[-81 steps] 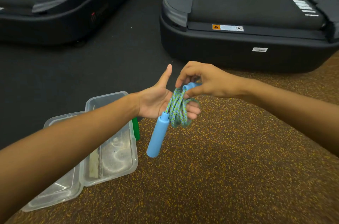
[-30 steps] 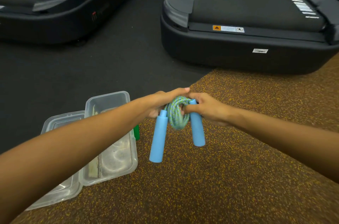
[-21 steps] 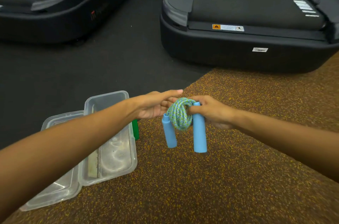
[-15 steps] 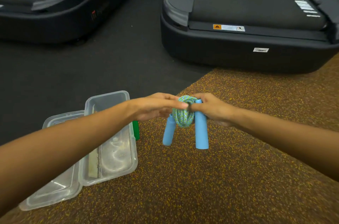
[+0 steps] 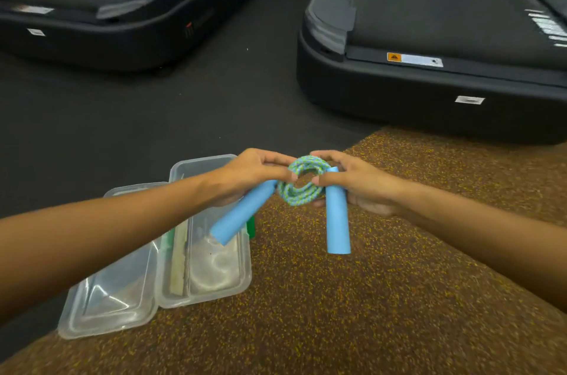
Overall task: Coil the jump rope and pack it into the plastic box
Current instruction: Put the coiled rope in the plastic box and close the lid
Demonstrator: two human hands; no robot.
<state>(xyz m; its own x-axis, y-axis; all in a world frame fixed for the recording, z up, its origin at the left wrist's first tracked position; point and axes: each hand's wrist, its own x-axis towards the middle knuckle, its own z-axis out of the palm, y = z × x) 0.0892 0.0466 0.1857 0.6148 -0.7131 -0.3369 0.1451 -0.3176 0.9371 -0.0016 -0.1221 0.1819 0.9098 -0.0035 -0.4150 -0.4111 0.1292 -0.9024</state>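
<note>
The jump rope's blue-green cord (image 5: 302, 187) is wound into a small ring held in the air between both hands. My left hand (image 5: 248, 173) grips the ring's left side and the top of one light blue handle (image 5: 244, 215), which slants down-left over the box. My right hand (image 5: 359, 184) pinches the ring's right side and holds the other blue handle (image 5: 337, 215), which hangs nearly straight down. The clear plastic box (image 5: 211, 291) lies open on the floor below my left forearm, its clear lid (image 5: 107, 301) beside it on the left.
Two black treadmill bases stand ahead, one at far left (image 5: 122, 37) and one at right (image 5: 429, 92). A green object (image 5: 251, 226) peeks out by the box's right edge. A pale strip lies inside the box. Brown speckled flooring (image 5: 337, 313) covers the near ground.
The cord went from loose loops over my left fingers to a tight ring held by both hands. The left handle has swung out to the left; the ring now faces up.
</note>
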